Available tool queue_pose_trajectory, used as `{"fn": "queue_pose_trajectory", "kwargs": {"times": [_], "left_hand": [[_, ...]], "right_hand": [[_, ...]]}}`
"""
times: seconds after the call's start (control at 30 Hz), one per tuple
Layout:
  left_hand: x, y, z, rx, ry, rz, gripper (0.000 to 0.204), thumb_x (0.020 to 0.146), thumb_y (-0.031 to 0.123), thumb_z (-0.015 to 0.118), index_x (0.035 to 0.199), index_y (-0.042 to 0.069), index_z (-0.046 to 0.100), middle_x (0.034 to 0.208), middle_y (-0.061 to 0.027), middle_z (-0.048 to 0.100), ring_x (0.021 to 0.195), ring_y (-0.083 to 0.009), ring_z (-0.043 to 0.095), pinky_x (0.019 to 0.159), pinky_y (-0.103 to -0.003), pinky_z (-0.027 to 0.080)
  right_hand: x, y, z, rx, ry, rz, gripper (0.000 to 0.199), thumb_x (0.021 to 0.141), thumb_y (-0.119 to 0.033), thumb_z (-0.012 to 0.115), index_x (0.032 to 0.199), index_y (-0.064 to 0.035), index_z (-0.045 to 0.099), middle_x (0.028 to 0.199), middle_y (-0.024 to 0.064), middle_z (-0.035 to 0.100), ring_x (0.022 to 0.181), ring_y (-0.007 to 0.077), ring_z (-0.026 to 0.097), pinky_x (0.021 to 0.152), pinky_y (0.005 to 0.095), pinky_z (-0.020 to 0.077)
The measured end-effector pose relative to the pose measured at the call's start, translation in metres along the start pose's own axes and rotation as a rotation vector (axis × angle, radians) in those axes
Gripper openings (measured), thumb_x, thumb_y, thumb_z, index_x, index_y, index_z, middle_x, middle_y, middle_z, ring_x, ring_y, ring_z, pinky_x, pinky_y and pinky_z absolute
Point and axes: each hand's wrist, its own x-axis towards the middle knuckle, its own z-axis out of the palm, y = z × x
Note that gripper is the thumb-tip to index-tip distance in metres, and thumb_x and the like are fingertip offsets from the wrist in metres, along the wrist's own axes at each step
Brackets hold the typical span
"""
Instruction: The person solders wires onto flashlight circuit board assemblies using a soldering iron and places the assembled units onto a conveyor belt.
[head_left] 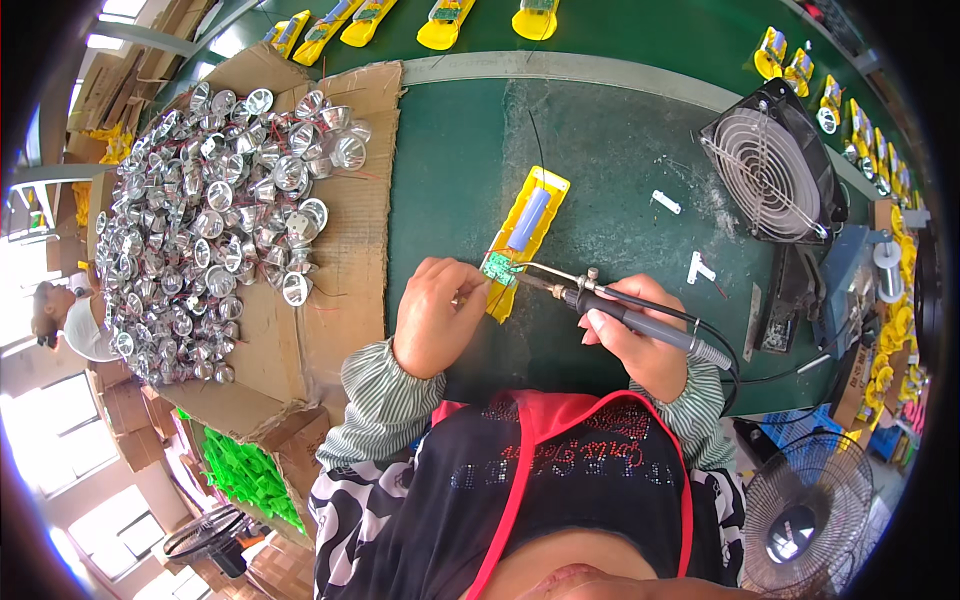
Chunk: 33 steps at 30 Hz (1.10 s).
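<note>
The left hand [433, 315] presses the yellow housing [524, 240]; the right hand [640, 345] holds the soldering iron [600, 300] at the green board [498, 268].

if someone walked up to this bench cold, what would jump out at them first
The heap of shiny silver reflector cups piled on flattened cardboard at the person's left would likely catch the eye first. Next, at the centre of the green bench, the right hand holds a soldering iron with its tip at a small green circuit board in a yellow housing, steadied by the left hand. A small black fan stands at the right.
</note>
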Motion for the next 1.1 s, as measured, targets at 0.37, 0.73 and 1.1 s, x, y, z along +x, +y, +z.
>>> {"fn": "queue_pose_trajectory", "kwargs": {"times": [0.37,0.73,1.1], "left_hand": [[-0.001,0.001,0.006,0.001,0.028,-0.067,0.007,0.079,0.004,0.062,0.081,0.000,0.057,0.073,-0.0098,0.057,0.068,-0.0223,0.056,0.062,-0.032,0.046],[0.001,0.000,0.007,0.053,0.033,-0.026,0.009,0.077,0.004,0.062,0.077,0.001,0.054,0.071,-0.0109,0.056,0.068,-0.0252,0.055,0.060,-0.035,0.044],[0.000,0.001,0.008,0.040,0.044,-0.074,0.010,0.075,0.008,0.063,0.074,0.004,0.054,0.067,-0.0093,0.057,0.066,-0.0282,0.055,0.060,-0.039,0.044]], "right_hand": [[0.006,0.005,0.005,0.061,0.010,0.052,0.015,0.083,-0.003,0.060,0.094,0.0064,0.054,0.078,0.0112,0.066,0.067,0.0132,0.065,0.061,0.0253,0.0530],[0.012,0.008,0.006,0.036,-0.028,0.017,0.013,0.084,0.001,0.058,0.094,0.0064,0.051,0.079,0.0144,0.065,0.066,0.0149,0.064,0.060,0.0253,0.0534],[-0.001,0.003,-0.005,0.086,0.074,0.024,0.017,0.082,-0.003,0.061,0.095,0.0067,0.054,0.078,0.0131,0.066,0.065,0.0153,0.065,0.059,0.0258,0.0535]]}}
